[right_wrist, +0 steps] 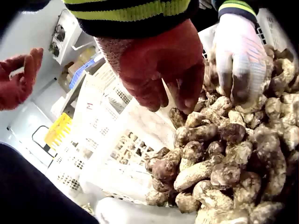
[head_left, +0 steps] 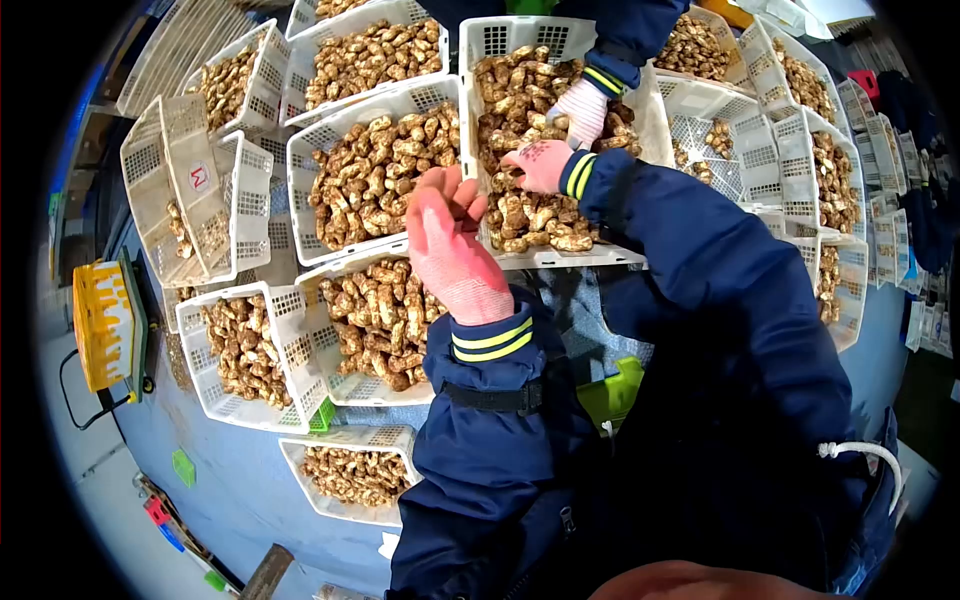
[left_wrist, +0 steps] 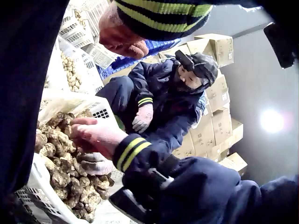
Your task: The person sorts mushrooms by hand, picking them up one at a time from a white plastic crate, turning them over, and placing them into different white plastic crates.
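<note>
My left hand (head_left: 452, 255), in a pink glove, hovers palm up at the near left corner of the middle crate (head_left: 560, 260), fingers loosely bent and nothing in them. Brown-and-white mushrooms (head_left: 545, 215) fill that white crate. Over the pile, my right hand (head_left: 540, 165), also pink-gloved, points its fingers down. From the right wrist view, the right fingertips (right_wrist: 189, 105) are right at a mushroom (right_wrist: 177, 117), with no mushroom between thumb and fingers. Another person's white-gloved hand (right_wrist: 240, 60) reaches into the same crate from the far side.
More mushroom crates (head_left: 385, 180) stand close on the left, and a part-filled crate (head_left: 705, 150) on the right. The other person (left_wrist: 163, 88) crouches across from me before stacked cardboard boxes (left_wrist: 217, 126). A yellow crate (head_left: 100, 325) sits on a cart at far left.
</note>
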`<state>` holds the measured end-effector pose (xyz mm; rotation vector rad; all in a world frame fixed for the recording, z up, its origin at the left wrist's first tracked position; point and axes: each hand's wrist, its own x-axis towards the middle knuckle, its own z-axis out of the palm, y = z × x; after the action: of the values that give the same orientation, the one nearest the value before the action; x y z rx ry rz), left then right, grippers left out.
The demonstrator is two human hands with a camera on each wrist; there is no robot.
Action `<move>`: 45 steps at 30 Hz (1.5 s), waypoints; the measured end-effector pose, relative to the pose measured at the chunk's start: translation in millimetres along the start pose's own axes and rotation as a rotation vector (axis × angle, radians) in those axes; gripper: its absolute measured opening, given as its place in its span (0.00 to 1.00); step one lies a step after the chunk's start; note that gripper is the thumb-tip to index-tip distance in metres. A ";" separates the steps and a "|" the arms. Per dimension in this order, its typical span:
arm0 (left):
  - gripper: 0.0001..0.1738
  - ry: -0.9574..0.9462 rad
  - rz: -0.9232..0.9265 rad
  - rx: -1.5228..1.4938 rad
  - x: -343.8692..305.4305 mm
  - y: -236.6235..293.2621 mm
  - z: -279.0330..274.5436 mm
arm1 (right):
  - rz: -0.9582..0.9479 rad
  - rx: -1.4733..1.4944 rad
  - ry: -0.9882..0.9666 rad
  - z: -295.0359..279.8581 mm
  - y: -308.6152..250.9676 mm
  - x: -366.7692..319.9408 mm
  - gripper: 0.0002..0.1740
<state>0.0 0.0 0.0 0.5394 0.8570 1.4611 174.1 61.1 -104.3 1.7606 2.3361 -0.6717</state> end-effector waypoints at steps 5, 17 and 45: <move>0.23 0.001 -0.054 -0.016 1.6 5.5 -0.8 | -0.100 -0.619 0.060 32.1 -30.7 34.7 0.09; 0.14 0.111 -0.039 0.181 7.7 -5.8 -8.9 | 0.044 0.734 0.215 -34.9 8.6 -26.0 0.23; 0.21 -0.222 -0.023 0.068 118.1 93.0 29.2 | -0.195 -0.441 -0.014 51.8 -17.8 -17.1 0.07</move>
<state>-47.1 128.0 69.6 0.7263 0.7365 1.3260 154.7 20.1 -139.4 1.3465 2.4266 -0.1645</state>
